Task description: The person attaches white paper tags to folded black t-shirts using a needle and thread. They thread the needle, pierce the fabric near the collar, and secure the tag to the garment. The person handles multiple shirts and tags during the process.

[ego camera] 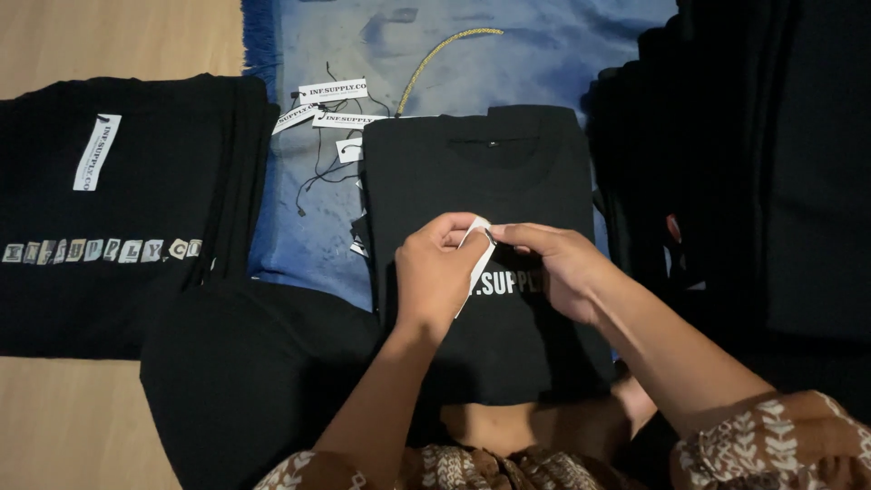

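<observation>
Nearest the camera: patterned brown-and-white sleeves point(780, 436) at the bottom edge, both forearms reaching fwd over a folded black shirt point(490, 181) lying in front of the person. Left hand point(435, 272) and right hand point(558, 263) meet above the shirt's middle, both pinching one white paper tag point(475, 245), a narrow strip held slanted betw. the fingertips; left grip closed on the tag's lower part, right grip closed on its top corner w/ thumb and forefinger. Tag hangs just over the shirt's chest, which carries a white printed line of lettering, partly hidden by the hands. Shirt is folded to a neat rectangle, collar at the far end, small dark neck label inside. Left of it, near the person, a dark rounded cloth bundle point(245, 372); beyond that a stack of folded black shirts point(127, 209), top one w/ a white upright rectangular label and a row of small pale squares of print. Right side: a tall pile of dark garments point(771, 163), detail lost in shadow. Further off, on a blue fringed rug point(544, 54), several loose white rectangular tags point(333, 91) w/ thin black strings, plus a yellowish cord point(435, 54). Wooden floor point(109, 36) shows at far left.
</observation>
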